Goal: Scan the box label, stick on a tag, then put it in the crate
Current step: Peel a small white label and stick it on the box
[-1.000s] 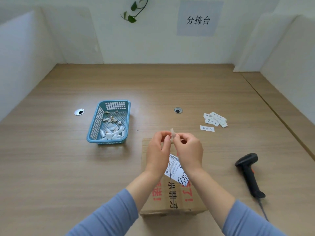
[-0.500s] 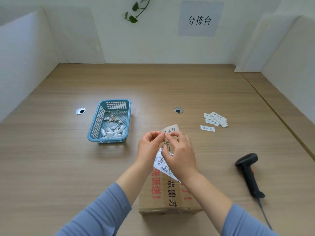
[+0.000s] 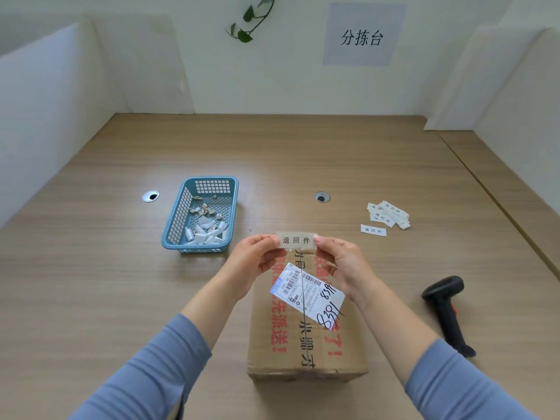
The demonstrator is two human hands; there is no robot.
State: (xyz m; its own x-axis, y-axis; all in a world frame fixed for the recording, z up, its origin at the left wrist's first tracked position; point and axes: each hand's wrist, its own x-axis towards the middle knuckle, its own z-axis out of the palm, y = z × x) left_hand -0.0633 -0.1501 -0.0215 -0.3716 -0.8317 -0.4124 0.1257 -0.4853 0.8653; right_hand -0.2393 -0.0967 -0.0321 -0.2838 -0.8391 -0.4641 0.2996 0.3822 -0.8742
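A brown cardboard box (image 3: 306, 341) with red print lies on the table in front of me, a white shipping label (image 3: 307, 294) stuck on its top. Above the box's far end I hold a small white tag (image 3: 296, 240) with black characters, stretched flat. My left hand (image 3: 253, 262) pinches its left end and my right hand (image 3: 344, 265) pinches its right end. The tag hangs just above the box; whether it touches is unclear.
A blue plastic basket (image 3: 174, 219) with several white paper scraps stands to the left. A pile of spare tags (image 3: 388, 215) lies at the right. A black handheld scanner (image 3: 445, 310) rests on the table at the far right. White partitions wall the table's sides.
The hands were pressed together over a folded tag. They have moved apart, and the tag is now spread flat, face up, between them.
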